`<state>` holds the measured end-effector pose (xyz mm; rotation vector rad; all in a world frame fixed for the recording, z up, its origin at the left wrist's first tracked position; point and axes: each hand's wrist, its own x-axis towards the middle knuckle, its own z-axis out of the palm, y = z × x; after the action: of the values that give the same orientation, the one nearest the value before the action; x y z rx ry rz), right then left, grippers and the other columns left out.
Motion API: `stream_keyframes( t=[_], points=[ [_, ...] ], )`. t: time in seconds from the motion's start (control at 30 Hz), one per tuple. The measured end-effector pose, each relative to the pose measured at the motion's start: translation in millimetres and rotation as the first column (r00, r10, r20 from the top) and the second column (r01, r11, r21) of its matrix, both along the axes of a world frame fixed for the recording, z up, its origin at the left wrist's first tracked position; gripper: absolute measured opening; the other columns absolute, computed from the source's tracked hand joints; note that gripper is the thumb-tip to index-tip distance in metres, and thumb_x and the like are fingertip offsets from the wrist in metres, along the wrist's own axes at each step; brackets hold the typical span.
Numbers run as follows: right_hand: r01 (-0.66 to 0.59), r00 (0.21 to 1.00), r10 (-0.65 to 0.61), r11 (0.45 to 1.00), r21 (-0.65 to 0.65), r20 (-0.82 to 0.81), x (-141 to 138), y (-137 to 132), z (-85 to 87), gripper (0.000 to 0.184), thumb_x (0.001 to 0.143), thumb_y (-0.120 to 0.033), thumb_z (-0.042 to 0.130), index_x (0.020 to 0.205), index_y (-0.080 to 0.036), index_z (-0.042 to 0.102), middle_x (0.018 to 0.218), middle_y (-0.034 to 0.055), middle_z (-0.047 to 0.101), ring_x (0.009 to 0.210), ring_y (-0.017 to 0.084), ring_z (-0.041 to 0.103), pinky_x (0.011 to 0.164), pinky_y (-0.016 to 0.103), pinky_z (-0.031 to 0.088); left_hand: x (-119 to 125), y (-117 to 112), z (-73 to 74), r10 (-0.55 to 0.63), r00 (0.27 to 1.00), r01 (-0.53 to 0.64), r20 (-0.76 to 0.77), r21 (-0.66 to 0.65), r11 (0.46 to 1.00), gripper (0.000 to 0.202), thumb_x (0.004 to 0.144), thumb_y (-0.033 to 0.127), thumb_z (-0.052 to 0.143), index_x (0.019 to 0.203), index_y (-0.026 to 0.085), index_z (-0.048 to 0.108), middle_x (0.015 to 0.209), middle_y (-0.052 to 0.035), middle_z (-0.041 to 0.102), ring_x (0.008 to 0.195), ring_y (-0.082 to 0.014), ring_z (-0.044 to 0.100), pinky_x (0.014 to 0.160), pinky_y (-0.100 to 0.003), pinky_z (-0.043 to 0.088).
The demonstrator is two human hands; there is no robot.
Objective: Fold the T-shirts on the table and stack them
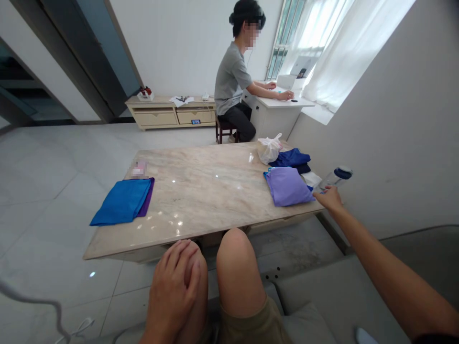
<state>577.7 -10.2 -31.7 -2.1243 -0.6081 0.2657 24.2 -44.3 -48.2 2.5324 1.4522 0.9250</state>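
Note:
My left hand (175, 274) lies over my left knee with its fingers stretched out, holding nothing. At the table's right end, my right hand (329, 198) is closed at the lower part of a clear water bottle (330, 180) with a dark blue and white lid. The bottle leans to the right in the view, and part of its base is hidden by the hand. Just left of that hand is a folded lavender cloth (289, 186). Behind it are dark blue cloth (292, 156), a white item (311, 179) and a white plastic bag (268, 149).
The marble-topped table (208, 191) spans the view before my knees. A folded blue cloth (122, 200) over purple cloth (147, 204) overhangs its left edge, near a pink item (139, 168). Beyond, a person (233, 76) sits at a white desk (278, 102). A wall bounds the right.

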Motion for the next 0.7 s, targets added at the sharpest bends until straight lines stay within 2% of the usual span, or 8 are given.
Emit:
stream_keyframes(
  t=[0.07,0.13,0.23,0.33,0.43,0.5,0.6,0.7],
  points=[
    [-0.056,0.998,0.055,0.998,-0.029,-0.022,-41,-17,-19.4,0.059,0.069,-0.026,0.084,0.121,-0.011,0.062,0.134,0.028,0.066,0.122,0.04,0.07,0.113,0.062,0.054,1,0,1.4,-0.003,1.0,0.003,0.0,-0.006,1.0,0.033,0.106,0.032,0.054,0.131,0.028,0.074,0.138,-0.0068,0.076,0.13,-0.0303,0.068,0.112,-0.048,0.054],
    [-0.197,0.977,0.196,0.98,-0.01,-0.081,-97,-38,-32.7,0.055,0.075,-0.036,0.082,0.123,-0.016,0.065,0.134,0.0218,0.07,0.118,0.036,0.074,0.107,0.054,0.06,3,-1,4.2,-0.001,1.0,0.001,0.015,-0.018,1.0,0.032,0.106,0.031,0.055,0.13,0.028,0.075,0.138,-0.006,0.076,0.13,-0.0297,0.067,0.112,-0.047,0.054],
    [-0.493,0.853,0.509,0.858,0.143,-0.119,-193,-77,-35.8,0.051,0.096,-0.057,0.068,0.132,-0.021,0.069,0.141,0.0172,0.072,0.13,0.033,0.071,0.109,0.05,0.061,2,-3,11.3,0.008,0.996,0.0,0.084,-0.09,0.996,0.029,0.105,0.033,0.057,0.124,0.031,0.079,0.135,-0.0048,0.078,0.129,-0.0295,0.069,0.111,-0.047,0.056],
    [-0.665,0.74,0.673,0.729,0.164,0.008,-275,-105,-25.2,0.042,0.112,-0.047,0.048,0.146,-0.03,0.066,0.149,0.0096,0.07,0.137,0.028,0.068,0.113,0.045,0.059,-7,11,15.3,0.071,0.961,0.022,0.267,-0.329,0.944,0.03,0.108,0.039,0.053,0.116,0.03,0.081,0.128,-0.0049,0.08,0.122,-0.0272,0.073,0.109,-0.044,0.058],
    [-0.784,0.581,0.71,0.619,0.042,0.398,-325,-107,-18.1,0.041,0.108,-0.037,0.054,0.147,-0.031,0.067,0.157,0.0059,0.065,0.146,0.032,0.061,0.122,0.052,0.05,-26,57,4.7,0.244,0.883,0.016,0.4,-0.547,0.837,0.035,0.108,0.045,0.052,0.11,0.025,0.08,0.116,-0.0067,0.082,0.112,-0.0263,0.077,0.101,-0.04,0.062],
    [-0.778,0.464,0.651,0.624,-0.076,0.6,-342,-97,-19.3,0.039,0.102,-0.032,0.062,0.14,-0.028,0.071,0.155,0.0061,0.067,0.145,0.037,0.061,0.124,0.056,0.044,-42,102,-11.4,0.321,0.875,-0.055,0.361,-0.585,0.809,0.03,0.104,0.042,0.057,0.109,0.022,0.078,0.114,-0.0089,0.082,0.107,-0.0269,0.077,0.095,-0.038,0.063],
    [-0.767,0.381,0.592,0.632,-0.114,0.71,-349,-80,-25.8,0.033,0.099,-0.026,0.062,0.13,-0.024,0.075,0.142,0.0083,0.075,0.135,0.036,0.068,0.116,0.054,0.047,-71,171,-39.4,0.399,0.914,-0.301,0.071,-0.54,0.786,0.026,0.099,0.024,0.058,0.119,0.017,0.074,0.12,-0.0117,0.08,0.105,-0.025,0.077,0.097,-0.038,0.061],
    [-0.808,0.352,0.559,0.587,-0.058,0.751,-347,-66,-32.6,0.029,0.098,-0.022,0.061,0.123,-0.024,0.075,0.127,0.0072,0.081,0.121,0.033,0.075,0.106,0.049,0.052,-99,223,-60.1,0.486,0.864,-0.492,-0.133,-0.43,0.757,0.038,0.098,0.018,0.06,0.134,0.012,0.068,0.138,-0.0205,0.071,0.128,-0.0331,0.068,0.112,-0.047,0.054]
  ],
)
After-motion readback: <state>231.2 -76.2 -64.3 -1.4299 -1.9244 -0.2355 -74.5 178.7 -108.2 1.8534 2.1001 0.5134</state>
